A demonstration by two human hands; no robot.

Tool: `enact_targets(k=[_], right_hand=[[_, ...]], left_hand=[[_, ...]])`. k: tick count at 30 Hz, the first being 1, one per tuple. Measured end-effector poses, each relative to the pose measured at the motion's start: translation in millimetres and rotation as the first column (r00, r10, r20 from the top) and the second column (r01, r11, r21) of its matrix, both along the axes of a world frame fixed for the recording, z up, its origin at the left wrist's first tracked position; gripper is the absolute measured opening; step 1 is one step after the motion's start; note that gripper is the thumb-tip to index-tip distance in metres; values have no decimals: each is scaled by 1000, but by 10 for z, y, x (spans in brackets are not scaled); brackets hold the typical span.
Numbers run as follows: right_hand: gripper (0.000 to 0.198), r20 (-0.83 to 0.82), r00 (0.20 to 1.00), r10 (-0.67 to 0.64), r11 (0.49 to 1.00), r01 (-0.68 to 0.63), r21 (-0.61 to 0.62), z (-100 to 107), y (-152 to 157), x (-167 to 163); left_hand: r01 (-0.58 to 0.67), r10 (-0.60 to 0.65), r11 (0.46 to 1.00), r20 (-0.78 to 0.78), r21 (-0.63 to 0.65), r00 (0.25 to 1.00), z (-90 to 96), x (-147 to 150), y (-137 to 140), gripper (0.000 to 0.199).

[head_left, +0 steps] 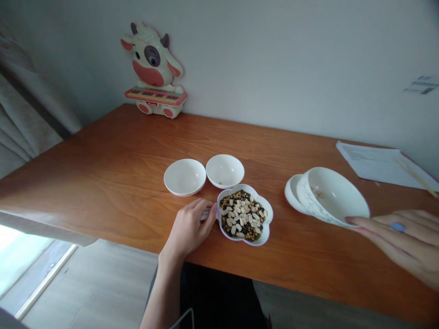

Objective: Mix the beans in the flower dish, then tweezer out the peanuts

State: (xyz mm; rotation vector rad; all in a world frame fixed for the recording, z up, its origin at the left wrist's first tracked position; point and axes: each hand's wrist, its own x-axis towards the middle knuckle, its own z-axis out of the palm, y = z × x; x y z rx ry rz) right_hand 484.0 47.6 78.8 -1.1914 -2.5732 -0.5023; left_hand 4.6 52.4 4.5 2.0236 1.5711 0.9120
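My left hand [192, 224] is closed on the short handle of a flower-shaped dish [266, 205] near the front of the table. Black and yellowish grains or beans fill the dish, with pale peanuts [240, 214] scattered on top. At the right, my right hand [404, 240], with something blue on a finger, pinches the rim of a white patterned bowl [338, 196]. That bowl is tilted and has a few small bits inside. Partly hidden behind it is a smaller white dish [291, 194]. Two white bowls, a left one [185, 176] and a right one [225, 170], stand side by side beyond my left hand.
A cow-shaped toy piano [156, 73] stands against the wall at the back left. White papers [373, 162] lie at the back right, with a thin stick [416, 178] across them. The wooden table's front edge [219, 268] runs just before my lap.
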Motion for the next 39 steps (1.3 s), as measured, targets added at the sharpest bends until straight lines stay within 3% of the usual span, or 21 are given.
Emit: enact_targets(k=[3, 9, 12, 15, 19, 23, 26, 31, 39], right_hand=[[49, 49, 989, 138, 990, -139, 10, -26, -123, -43], [71, 12, 986, 169, 986, -169, 9, 18, -271, -221], [71, -6, 986, 165, 986, -165, -12, -9, -300, -234], [57, -47, 984, 172, 985, -172, 4, 25, -265, -305], [26, -66, 979, 195, 975, -186, 123, 213, -86, -596], [10, -15, 985, 170, 969, -164, 186, 341, 231, -966], [12, -3, 987, 164, 967, -160, 197, 303, 497, -1224], [25, -89, 996, 28, 983, -12, 184, 140, 831, -1589], [27, 30, 998, -60, 992, 56, 114, -26, 963, -1856]], left_hand=[[5, -5, 1000, -30, -5, 1000, 9, -7, 14, 31], [20, -20, 1000, -59, -6, 998, 6, -134, -25, 28], [25, -27, 999, -91, -20, 996, 23, -232, -66, 28], [38, -41, 999, -165, -22, 985, 76, -292, -104, 27], [39, -49, 998, -297, -40, 954, 140, -299, -141, 30], [46, -59, 997, -270, -56, 961, 112, -283, -161, 29], [31, -43, 998, -224, -56, 974, 88, -285, -169, 27], [34, -50, 995, -180, -91, 982, 109, -305, -176, 23], [-28, 28, 999, -20, -40, 999, 10, -304, -176, 14]])
